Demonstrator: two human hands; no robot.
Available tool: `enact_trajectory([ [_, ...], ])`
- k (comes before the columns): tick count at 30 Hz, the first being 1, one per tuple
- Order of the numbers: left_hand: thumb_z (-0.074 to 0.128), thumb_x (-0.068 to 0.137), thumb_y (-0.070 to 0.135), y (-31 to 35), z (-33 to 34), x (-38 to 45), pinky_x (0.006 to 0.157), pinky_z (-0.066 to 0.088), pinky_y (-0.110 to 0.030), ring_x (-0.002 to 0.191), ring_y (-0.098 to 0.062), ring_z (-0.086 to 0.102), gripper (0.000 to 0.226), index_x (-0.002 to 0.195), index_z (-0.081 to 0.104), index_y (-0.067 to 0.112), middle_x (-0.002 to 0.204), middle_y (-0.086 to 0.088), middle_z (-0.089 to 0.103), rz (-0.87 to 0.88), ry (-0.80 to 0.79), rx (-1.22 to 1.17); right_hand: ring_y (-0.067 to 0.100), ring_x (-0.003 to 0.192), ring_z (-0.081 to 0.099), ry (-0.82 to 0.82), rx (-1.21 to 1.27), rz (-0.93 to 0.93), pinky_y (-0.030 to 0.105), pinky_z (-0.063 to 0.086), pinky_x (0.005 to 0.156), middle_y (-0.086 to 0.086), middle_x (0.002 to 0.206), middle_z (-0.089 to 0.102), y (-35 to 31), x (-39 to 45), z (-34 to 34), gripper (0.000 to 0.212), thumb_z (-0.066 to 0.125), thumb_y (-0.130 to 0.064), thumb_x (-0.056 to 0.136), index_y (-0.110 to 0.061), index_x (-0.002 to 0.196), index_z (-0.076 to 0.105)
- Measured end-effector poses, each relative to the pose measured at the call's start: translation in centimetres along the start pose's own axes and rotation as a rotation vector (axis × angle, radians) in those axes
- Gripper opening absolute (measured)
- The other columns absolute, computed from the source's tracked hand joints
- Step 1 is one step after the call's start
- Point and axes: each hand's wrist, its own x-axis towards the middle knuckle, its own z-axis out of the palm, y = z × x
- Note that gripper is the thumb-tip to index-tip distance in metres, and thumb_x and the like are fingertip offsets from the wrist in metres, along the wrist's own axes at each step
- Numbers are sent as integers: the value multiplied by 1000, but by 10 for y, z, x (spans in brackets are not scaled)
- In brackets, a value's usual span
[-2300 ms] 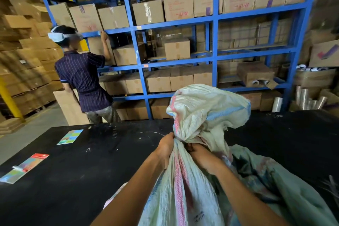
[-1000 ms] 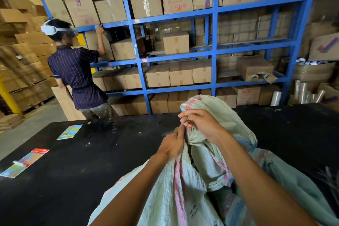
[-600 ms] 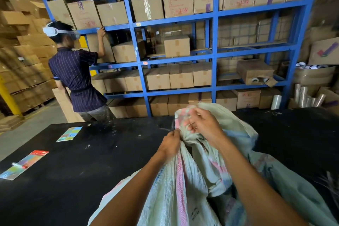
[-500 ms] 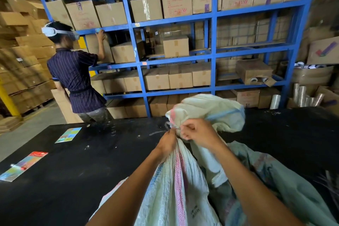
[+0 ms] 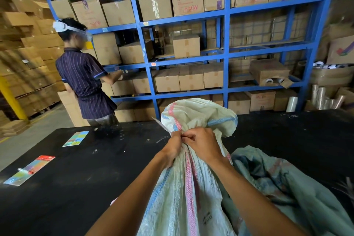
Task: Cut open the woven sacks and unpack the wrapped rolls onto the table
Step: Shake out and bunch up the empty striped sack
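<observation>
Shelving: a blue steel rack (image 5: 227, 48) fills the far wall, its bays packed with brown cartons.
Table: a black table (image 5: 76, 188) spans the near ground, dusty and flecked with white scraps.
Other person: a person in a dark striped shirt (image 5: 84, 80) stands at the far left of the table, facing the rack, wearing a white headset, forearms reaching toward a shelf.
Woven sack: a pale woven sack (image 5: 187, 197) with pink and blue stripes stands on the near middle of the table; its neck is gathered tight and the loose top (image 5: 199, 115) billows above the hands.
Second sack: a green-grey sack (image 5: 287, 188) lies crumpled just right of the first, touching it.
Left hand: the left hand (image 5: 173, 148) grips the bunched neck from the left, fingers curled round the fabric.
Right hand: the right hand (image 5: 205, 144) clutches the same neck from the right, knuckles up, touching the left hand.
Film rolls: clear rolls (image 5: 323, 97) stand on end at the far right.
Cards: two colourful printed cards (image 5: 30, 169) (image 5: 76, 138) lie flat on the table's left side, well apart.
</observation>
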Motion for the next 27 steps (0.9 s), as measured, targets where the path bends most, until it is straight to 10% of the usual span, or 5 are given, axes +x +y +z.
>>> enact_trajectory([
  [3, 20, 97, 44, 2, 2, -3, 110, 42, -43, 109, -23, 62, 59, 95, 72, 14, 110, -12, 71, 27, -40, 61, 12, 73, 64, 17, -103, 3, 33, 55, 66, -3, 80, 72, -5, -2, 2, 6, 71, -26, 88, -22, 89, 76],
  [12, 53, 61, 96, 8, -9, 3, 114, 34, -47, 127, -22, 52, 98, 121, 63, 19, 139, 0, 55, 43, -214, 145, 6, 59, 59, 165, 23, 61, 19, 41, 54, -6, 70, 70, 0, -5, 1, 12, 72, -20, 88, -14, 78, 73],
  [19, 47, 92, 27, 15, -23, -9, 100, 46, -28, 113, -13, 62, 32, 112, 69, 13, 121, -1, 68, 95, -443, 23, 9, 73, 67, 149, 1, 3, 30, 58, 69, -5, 86, 74, 2, -6, -4, 10, 77, -15, 82, -19, 91, 78],
  [22, 36, 79, 3, 12, -29, -13, 94, 46, -35, 104, -29, 58, 52, 126, 56, -7, 116, -20, 60, 88, -505, -208, 5, 64, 64, 162, 63, 17, 31, 56, 64, -10, 74, 72, 1, -4, -8, 3, 77, -19, 83, -19, 80, 77],
  [27, 40, 100, -3, -3, -14, -5, 89, 55, -33, 96, -25, 70, 31, 118, 65, 2, 106, -16, 73, 213, -126, -143, 4, 65, 66, 181, 107, 89, 27, 55, 66, -11, 73, 72, 4, -4, -7, 5, 75, -21, 85, -18, 81, 75],
])
